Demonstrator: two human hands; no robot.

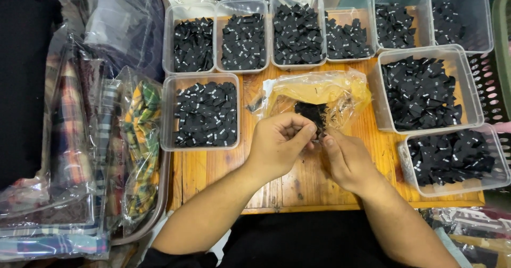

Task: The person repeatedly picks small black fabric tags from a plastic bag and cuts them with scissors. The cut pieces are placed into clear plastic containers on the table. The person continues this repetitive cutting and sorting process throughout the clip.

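Observation:
My left hand [278, 143] and my right hand [347, 160] meet over the middle of a small wooden table [298, 185]. Their fingertips pinch small black fabric labels [318, 133] between them. Just behind the hands lies a crumpled clear plastic bag [324, 93] with a clump of the same black labels [310, 112] inside. Which hand carries the labels' weight is hard to tell, since the fingers overlap.
Several clear plastic tubs of black labels ring the table: a row at the back [297, 33], one at the left [205, 113], two at the right [423, 89] [452, 159]. Bagged plaid cloth [80, 151] is stacked at the left. A crate [489, 87] stands at the right.

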